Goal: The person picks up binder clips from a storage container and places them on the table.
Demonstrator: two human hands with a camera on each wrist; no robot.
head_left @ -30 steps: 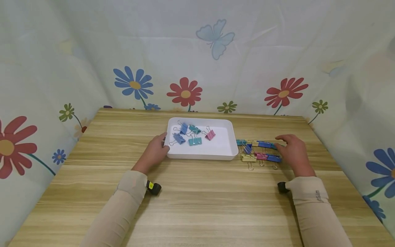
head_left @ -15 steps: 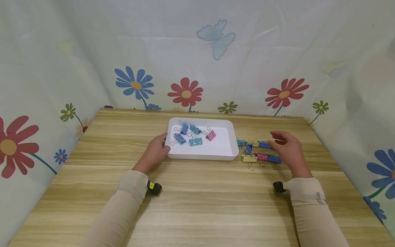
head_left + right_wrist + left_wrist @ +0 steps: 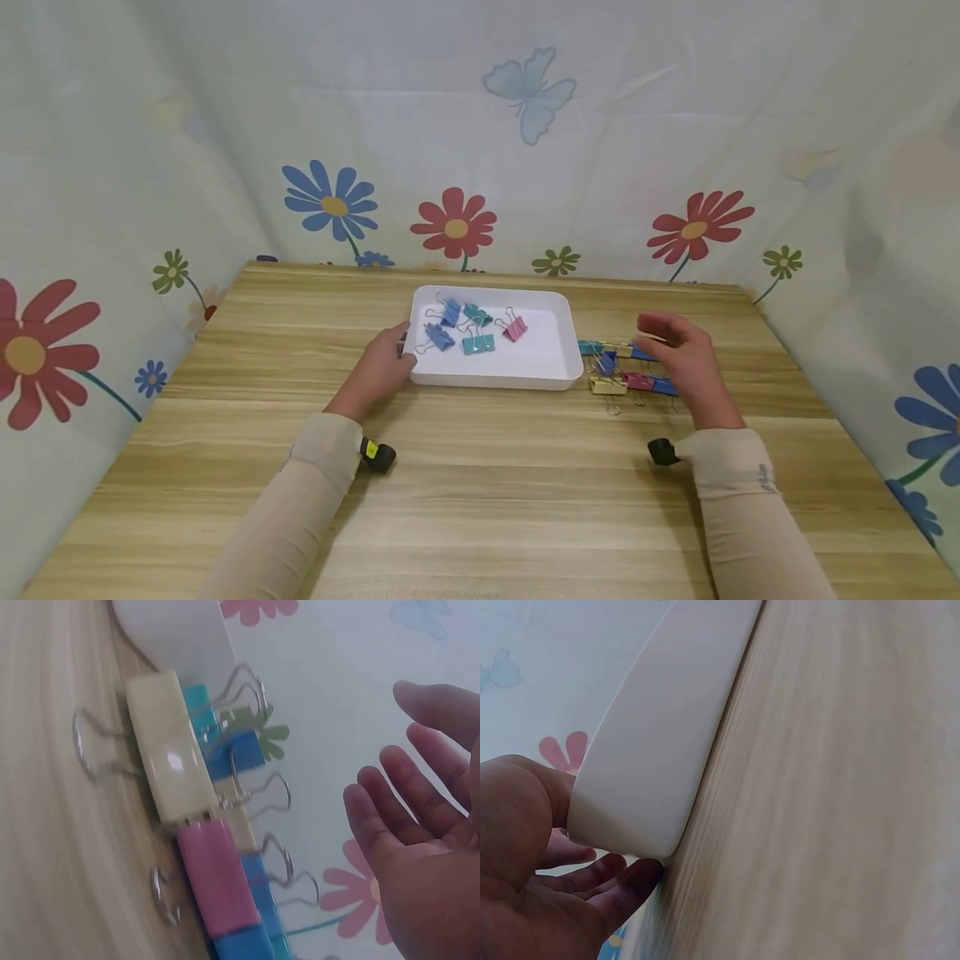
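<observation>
Near row of binder clips [image 3: 637,381] lies on the counter [image 3: 517,500], right of the white tray [image 3: 540,358]. Right hand [image 3: 690,365] beside the row's right end, fingers loosely bent, nothing held. Left hand [image 3: 377,372] grips the tray's left end; sound bracing, probably. Pinching any clip squarely by its body should serve best.

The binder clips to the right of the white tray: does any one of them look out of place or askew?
Yes: one blue clip, between the back row and the front row of clips, close to the white tray. It sits turned at an angle, while the clips in both rows line up nearly end to end.
</observation>
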